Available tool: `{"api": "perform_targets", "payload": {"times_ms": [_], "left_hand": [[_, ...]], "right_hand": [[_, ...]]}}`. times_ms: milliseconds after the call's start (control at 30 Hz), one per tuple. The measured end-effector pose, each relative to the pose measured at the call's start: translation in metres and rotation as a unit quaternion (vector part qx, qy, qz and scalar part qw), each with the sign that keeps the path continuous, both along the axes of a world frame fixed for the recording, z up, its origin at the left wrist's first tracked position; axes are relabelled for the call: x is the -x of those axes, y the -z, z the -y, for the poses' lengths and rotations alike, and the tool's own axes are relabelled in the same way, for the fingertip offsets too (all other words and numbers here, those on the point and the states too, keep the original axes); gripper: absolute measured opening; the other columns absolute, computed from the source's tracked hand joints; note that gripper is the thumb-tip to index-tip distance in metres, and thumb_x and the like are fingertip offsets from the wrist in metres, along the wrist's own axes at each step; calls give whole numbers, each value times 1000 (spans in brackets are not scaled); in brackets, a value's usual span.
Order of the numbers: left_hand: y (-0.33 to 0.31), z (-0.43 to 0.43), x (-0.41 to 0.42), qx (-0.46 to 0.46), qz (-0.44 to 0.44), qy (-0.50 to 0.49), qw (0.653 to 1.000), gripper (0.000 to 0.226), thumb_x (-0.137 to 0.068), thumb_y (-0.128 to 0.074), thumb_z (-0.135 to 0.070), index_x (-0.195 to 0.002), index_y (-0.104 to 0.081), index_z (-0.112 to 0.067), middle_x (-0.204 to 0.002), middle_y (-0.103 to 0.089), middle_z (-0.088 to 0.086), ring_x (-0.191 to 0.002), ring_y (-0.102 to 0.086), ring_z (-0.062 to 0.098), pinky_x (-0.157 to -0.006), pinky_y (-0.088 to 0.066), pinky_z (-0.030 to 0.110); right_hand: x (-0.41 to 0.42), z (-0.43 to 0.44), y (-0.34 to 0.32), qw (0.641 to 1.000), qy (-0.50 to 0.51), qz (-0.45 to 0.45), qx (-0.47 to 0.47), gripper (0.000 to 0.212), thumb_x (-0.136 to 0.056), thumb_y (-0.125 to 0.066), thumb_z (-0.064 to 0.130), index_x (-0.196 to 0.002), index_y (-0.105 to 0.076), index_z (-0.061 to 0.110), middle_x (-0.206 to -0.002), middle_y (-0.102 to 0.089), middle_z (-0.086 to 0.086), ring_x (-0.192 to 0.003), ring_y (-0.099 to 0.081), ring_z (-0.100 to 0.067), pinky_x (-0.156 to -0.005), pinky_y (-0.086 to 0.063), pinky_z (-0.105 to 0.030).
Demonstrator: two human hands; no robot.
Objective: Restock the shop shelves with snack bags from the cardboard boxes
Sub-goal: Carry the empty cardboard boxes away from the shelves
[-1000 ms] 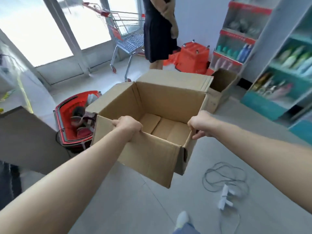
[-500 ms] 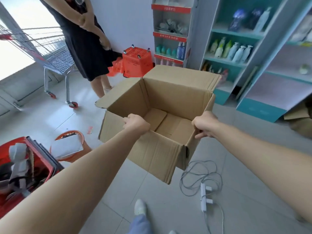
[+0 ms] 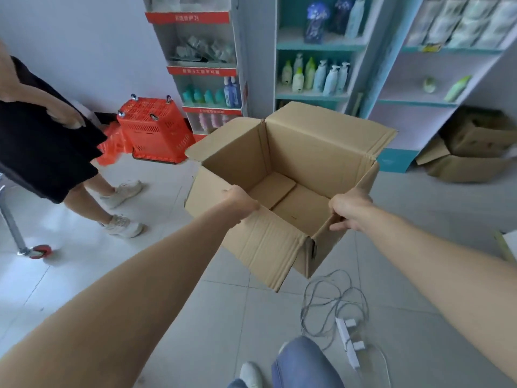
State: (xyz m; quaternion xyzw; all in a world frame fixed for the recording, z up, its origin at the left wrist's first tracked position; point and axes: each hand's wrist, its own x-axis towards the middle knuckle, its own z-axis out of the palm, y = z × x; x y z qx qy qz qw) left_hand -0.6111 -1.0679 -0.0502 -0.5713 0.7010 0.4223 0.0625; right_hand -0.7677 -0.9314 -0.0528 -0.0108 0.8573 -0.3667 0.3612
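Your left hand [image 3: 240, 201] and right hand [image 3: 349, 210] grip an emptied cardboard box [image 3: 291, 175]; further boxes [image 3: 472, 152] beside the shelves [image 3: 436, 79] remain unhandled.

Reaches forward with both arms straight. Grips box [image 3: 316, 152] rim with left hand [image 3: 240, 201] and right hand [image 3: 349, 210], fingers curled.

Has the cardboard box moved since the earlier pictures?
Yes. The cardboard box swung to the right: the orange basket, earlier beyond its right side, now lies left of it, and the teal shelves are straight behind it.
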Motion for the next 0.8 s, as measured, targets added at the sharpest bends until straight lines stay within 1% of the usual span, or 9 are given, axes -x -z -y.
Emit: {"api": "perform_targets", "payload": {"times_ms": [100,200,333,400,467,567,633,733,800], "left_hand": [[11,31,45,-23,-26,31,999,56,-74,-73,-23,-122,-55,-2,-127,-53,18,-103,-58,34,-91,-53,44],[22,63,90,-38,-27,80,996,42,-85,-65,-17,-121,-55,1,-101,-55,11,-78,-55,22,-83,-54,39],[49,111,152,-45,-20,104,993,29,-91,-60,-17,-117,-48,-12,-106,-46,9,-83,-50,22,-88,-52,38],[65,136,180,-43,-25,107,993,35,-90,-60,-17,-123,-49,-9,-106,-48,9,-83,-51,22,-87,-52,38],[81,160,206,-40,-25,112,993,45,-90,-59,-16,-132,-47,-5,-109,-51,10,-89,-52,24,-86,-53,38],[108,192,237,-52,-26,113,992,47,-90,-59,-15,-134,-46,-5,-109,-52,9,-89,-52,23,-83,-51,35],[129,213,255,-56,-25,109,992,49,-90,-59,-14,-136,-45,-6,-117,-54,11,-89,-52,22,-77,-49,32],[174,246,281,-58,-29,93,994,48,-91,-58,-13,-136,-45,-6,-110,-54,9,-82,-52,22,-68,-47,29],[212,267,297,-63,-26,87,994,43,-93,-55,-15,-133,-47,-6,-102,-52,7,-75,-52,20,-72,-47,31]], "right_hand": [[37,25,14,999,47,18,4,46,-88,-49,-8,-133,-45,1,-136,-46,-14,-88,-51,-28,-52,-53,-31],[80,59,34,997,68,34,6,44,-89,-49,-6,-132,-47,2,-135,-45,-13,-91,-50,-28,-53,-54,-32],[139,114,65,994,91,61,4,37,-87,-49,-6,-124,-52,0,-125,-48,-15,-82,-52,-27,-49,-54,-33],[163,140,82,992,106,75,4,33,-86,-52,-7,-118,-56,-1,-109,-51,-14,-74,-51,-25,-54,-56,-36],[185,165,99,989,120,88,1,34,-86,-53,-6,-120,-56,0,-94,-50,-11,-69,-50,-25,-51,-56,-36],[211,201,125,985,140,103,-20,37,-88,-55,-3,-124,-54,3,-110,-54,-15,-73,-53,-27,-43,-54,-34],[225,224,149,981,156,109,-29,39,-87,-56,-1,-126,-52,5,-117,-55,-15,-68,-52,-28,-41,-54,-32],[247,259,194,975,180,121,-36,38,-87,-57,0,-124,-53,3,-111,-58,-16,-62,-54,-28,-42,-55,-33],[260,278,232,971,195,130,-37,36,-88,-57,1,-124,-54,2,-108,-59,-16,-59,-55,-28,-51,-59,-35]]}}
